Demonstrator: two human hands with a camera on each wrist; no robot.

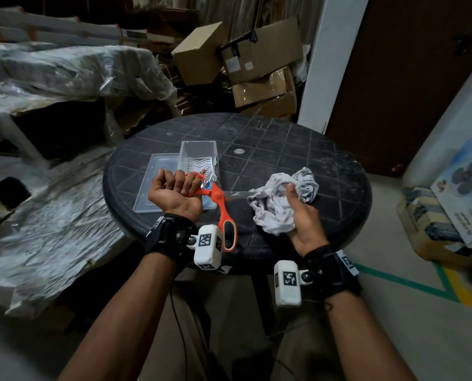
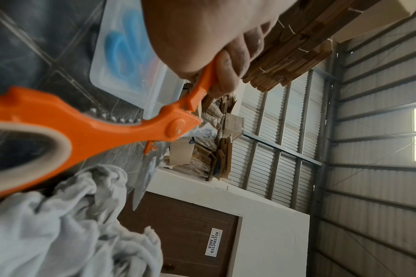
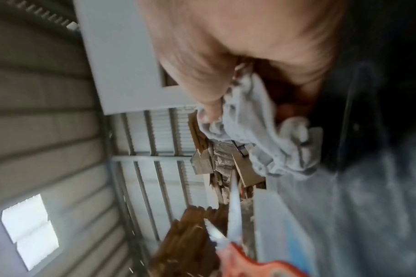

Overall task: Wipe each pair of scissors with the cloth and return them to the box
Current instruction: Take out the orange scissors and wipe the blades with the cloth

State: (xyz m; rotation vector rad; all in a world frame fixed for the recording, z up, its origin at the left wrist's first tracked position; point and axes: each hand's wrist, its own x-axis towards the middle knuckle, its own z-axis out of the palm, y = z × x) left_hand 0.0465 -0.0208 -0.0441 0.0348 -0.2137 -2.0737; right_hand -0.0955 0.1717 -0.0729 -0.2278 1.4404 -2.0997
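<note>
You can read one sign: a white label stuck on the brown door in your left wrist view, with black capitals saying "RESTRICTED IT AREA". The printing on the carton at your right is too small to read.

The round black table lies under the grip; its top has a grid pattern and pale dusty marks. Beyond the grip, behind the table, cardboard boxes are piled and tilted against each other. To the left of the grip there are bundles covered with plastic sheet. To the right of it, past a white pillar, stands a dark brown door; in the left wrist view the door carries a sign reading "RESTRICTED IT AREA". A printed fan carton sits on the floor at far right, near green floor tape.
</note>
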